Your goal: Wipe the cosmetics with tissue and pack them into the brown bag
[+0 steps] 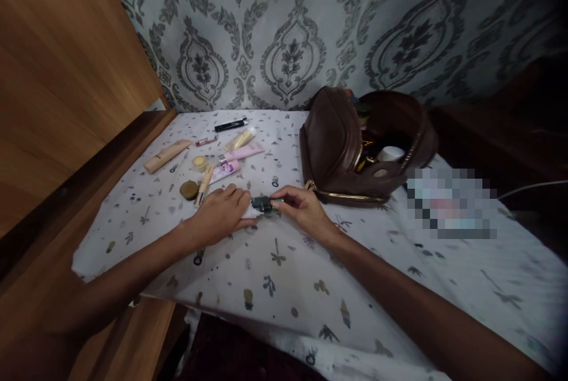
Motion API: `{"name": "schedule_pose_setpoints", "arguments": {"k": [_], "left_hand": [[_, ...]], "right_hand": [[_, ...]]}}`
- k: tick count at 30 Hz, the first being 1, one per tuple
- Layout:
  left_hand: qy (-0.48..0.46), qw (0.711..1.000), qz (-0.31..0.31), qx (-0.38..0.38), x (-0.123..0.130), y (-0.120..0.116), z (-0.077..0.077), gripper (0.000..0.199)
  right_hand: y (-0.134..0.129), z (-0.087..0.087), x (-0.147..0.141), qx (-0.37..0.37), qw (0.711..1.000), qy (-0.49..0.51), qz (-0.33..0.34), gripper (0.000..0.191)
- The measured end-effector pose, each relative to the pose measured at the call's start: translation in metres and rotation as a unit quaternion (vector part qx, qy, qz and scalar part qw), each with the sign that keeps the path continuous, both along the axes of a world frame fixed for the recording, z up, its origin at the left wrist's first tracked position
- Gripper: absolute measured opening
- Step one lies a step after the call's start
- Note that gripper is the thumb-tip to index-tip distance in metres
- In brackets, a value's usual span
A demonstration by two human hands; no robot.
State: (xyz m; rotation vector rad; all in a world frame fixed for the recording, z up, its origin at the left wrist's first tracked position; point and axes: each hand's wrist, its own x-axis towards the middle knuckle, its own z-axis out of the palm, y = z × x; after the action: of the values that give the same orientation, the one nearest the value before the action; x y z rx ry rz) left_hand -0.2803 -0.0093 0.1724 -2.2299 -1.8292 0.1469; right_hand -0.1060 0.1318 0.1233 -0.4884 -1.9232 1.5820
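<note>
A small dark green item (262,204) lies between my two hands above the patterned cloth. My left hand (225,210) is closed on a white tissue (251,211), which touches the green item's left end. The fingertips of my right hand (302,208) pinch the item's right end. Just left of my left hand are a beige tube (203,186), a round olive-coloured container (189,190) and a small cream-coloured jar (199,162). Behind it lie a pink-and-white tube (225,170) and a lilac tube (242,152).
An open brown bag (331,132) stands behind my right hand, with a white-lidded item (390,154) inside. Farther back left lie a black tube (231,125), a yellowish tube (240,139) and a large beige tube (167,156). A wooden panel (71,61) borders the left side.
</note>
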Motion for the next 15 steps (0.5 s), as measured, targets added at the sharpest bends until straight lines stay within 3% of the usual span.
{"name": "schedule_pose_setpoints", "arguments": {"k": [9, 12, 15], "left_hand": [[-0.081, 0.991, 0.000, -0.111, 0.014, 0.031, 0.018, 0.038], [-0.052, 0.995, -0.021, -0.084, 0.010, 0.035, 0.020, 0.034], [0.013, 0.999, -0.053, -0.005, 0.006, 0.039, 0.017, 0.033]], "right_hand": [[-0.004, 0.001, 0.001, 0.032, 0.999, 0.024, -0.005, 0.018], [-0.005, 0.004, 0.001, 0.026, 0.999, 0.035, -0.025, 0.028], [-0.005, 0.010, 0.003, -0.009, 1.000, 0.012, -0.020, 0.040]]}}
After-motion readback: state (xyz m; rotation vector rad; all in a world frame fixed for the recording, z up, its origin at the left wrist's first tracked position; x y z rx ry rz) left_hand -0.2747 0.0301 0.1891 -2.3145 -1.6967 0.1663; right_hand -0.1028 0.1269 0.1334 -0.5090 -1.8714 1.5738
